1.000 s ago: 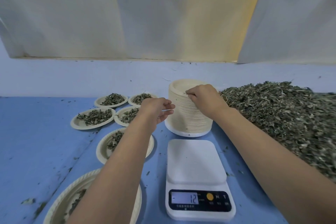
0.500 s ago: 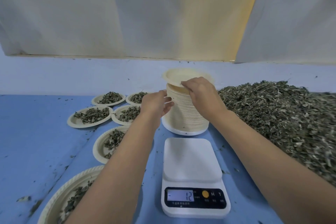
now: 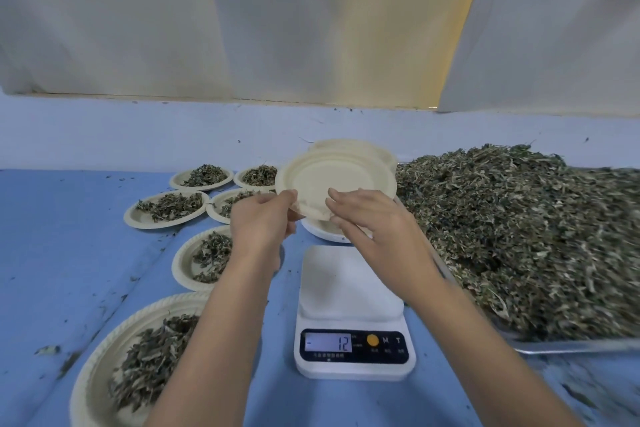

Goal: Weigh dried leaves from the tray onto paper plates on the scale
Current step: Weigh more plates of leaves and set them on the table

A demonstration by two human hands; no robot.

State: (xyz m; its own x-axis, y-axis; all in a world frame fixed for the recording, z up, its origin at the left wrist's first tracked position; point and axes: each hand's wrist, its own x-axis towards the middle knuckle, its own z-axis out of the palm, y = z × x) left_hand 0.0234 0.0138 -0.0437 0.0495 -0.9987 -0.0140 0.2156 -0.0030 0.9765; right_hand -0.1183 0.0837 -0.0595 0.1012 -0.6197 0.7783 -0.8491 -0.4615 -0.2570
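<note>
Since half a second back, the top paper plate [image 3: 334, 180] has come off the stack [image 3: 356, 148] and now tilts its face toward my camera, held in the air beyond the far end of the scale [image 3: 349, 288]. I see the left hand [image 3: 261, 224] pinching its near-left rim, thumb and fingers curled round the edge. The right hand [image 3: 369, 220] takes the near rim beside it, fingers laid fairly straight over the top and the thumb seemingly tucked under, so it grips the plate too. The stack stands behind the plate, mostly hidden; only its top and base show. The scale's display reads 12 with a minus sign. Dried leaves [image 3: 519, 236] lie heaped in the tray [image 3: 571, 345] along the right side of the counter [image 3: 69, 253], just beside the scale. Six filled plates [image 3: 166, 208] sit on the counter's left half, the nearest at the front edge.
</note>
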